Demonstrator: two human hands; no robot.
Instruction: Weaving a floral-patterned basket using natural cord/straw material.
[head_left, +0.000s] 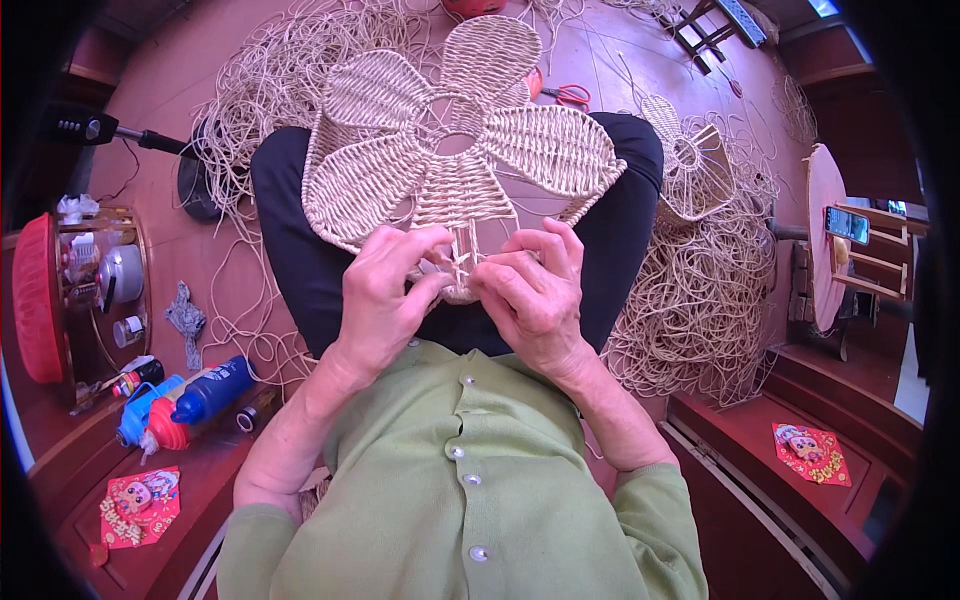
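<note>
Across my lap lies a flower-shaped woven basket [365, 185] of pale twisted cord, its broad petals spreading from a round opening in the middle. The petal nearest me is only partly woven, with bare frame strands showing at its tip. My left hand [395, 285] pinches at the left side of that tip, thumb and forefinger close together on the cord. From the right, my right hand [535, 285] grips the same end, its fingers bent around the cord and rim. Just where each strand runs between the fingertips is hidden.
Heaps of loose cord [670, 310] cover the floor at right and far left. A second woven piece [695, 165] rests on the right heap. Red-handled scissors [572, 95] lie beyond the basket. Bottles [215, 388] stand at left; a round stool [828, 240] holds a phone at right.
</note>
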